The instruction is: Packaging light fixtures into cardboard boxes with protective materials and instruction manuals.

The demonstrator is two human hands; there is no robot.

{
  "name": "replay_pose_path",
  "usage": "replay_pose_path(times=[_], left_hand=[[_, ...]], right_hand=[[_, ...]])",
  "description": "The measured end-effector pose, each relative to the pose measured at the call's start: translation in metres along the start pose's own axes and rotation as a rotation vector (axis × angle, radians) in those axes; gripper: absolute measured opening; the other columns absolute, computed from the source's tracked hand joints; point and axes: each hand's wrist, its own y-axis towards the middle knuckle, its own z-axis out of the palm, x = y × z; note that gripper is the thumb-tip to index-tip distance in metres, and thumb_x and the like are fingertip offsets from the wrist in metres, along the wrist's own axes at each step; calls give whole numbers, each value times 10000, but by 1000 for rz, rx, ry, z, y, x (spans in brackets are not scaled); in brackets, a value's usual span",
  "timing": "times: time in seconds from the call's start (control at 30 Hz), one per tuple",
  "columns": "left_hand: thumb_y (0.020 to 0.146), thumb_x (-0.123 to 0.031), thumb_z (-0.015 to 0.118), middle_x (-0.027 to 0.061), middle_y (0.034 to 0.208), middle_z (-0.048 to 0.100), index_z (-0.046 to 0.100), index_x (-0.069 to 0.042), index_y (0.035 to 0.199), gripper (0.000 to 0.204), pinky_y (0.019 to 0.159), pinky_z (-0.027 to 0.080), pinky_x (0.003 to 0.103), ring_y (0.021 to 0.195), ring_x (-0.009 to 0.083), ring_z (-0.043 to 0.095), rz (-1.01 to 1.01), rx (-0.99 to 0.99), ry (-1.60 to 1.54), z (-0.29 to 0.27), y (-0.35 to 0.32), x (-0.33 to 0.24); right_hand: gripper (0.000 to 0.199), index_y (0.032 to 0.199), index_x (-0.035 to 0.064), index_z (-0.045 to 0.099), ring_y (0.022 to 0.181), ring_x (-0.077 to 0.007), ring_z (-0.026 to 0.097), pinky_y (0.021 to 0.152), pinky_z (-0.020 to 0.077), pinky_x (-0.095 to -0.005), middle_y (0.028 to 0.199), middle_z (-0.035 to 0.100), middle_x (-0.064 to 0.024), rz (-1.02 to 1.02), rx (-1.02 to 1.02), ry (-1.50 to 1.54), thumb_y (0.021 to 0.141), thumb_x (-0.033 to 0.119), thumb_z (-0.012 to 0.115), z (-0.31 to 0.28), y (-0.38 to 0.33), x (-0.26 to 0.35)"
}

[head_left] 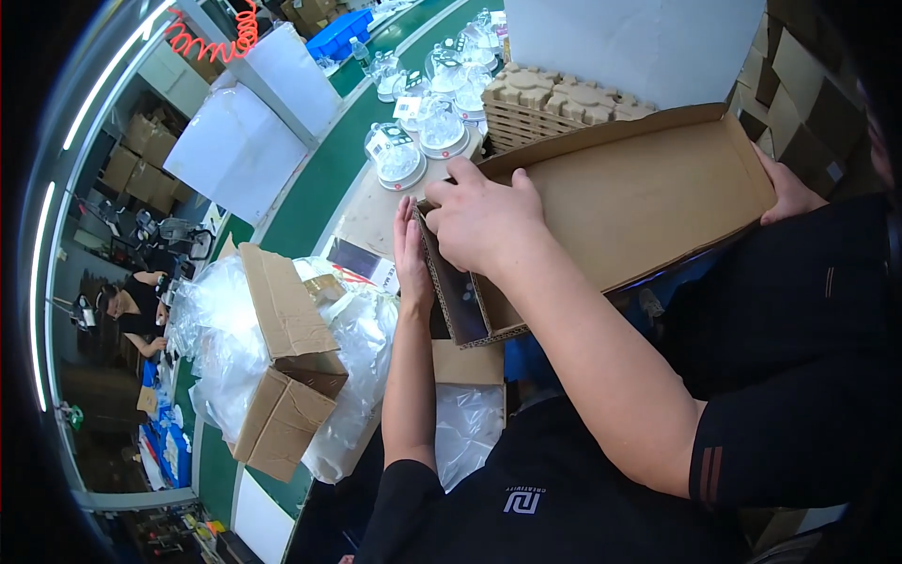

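Note:
A long, shallow brown cardboard box point(648, 202) lies open and tilted before me, its inside bare. Against the outside of its left end wall rests my left hand point(411, 258), fingers straight and flat. My right hand point(484, 216) reaches across the box to that same end; its fingers bend over the wall's rim, with the thumb raised. The fingertips' grip is partly hidden behind the wall. At the box's right end, the hand of another person point(789, 188) in black holds the edge.
Several clear domed items point(440, 127) on round white bases stand on the table beyond. Next to them is a stack of moulded cardboard trays point(554, 99). To the left, an opened carton point(291, 320) sits among clear plastic bags point(221, 315). A white panel point(639, 56) rises behind.

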Motion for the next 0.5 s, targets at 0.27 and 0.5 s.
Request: replay_pose_path(times=[0.27,0.5], left_hand=[[1061,-343,392,162,1559,337,257,-17,1537,592,1199,198,378,1450,251,299,62,1,-102,9,1,9],[1075,-386,342,154,1542,366,315,-10,1498,567,1174,239,406,1442,251,324,21,-137,4,-14,-49,20]], right_hand=[[279,1080,169,749,1369,-139,367,1035,358,-661,1257,615,51,89,15,52,932,206,515,5,14,3],[262,1064,185,761,1158,-159,548,1000,422,-451,1136,656,3,-24,-86,-506,928,263,551,50,54,14]])
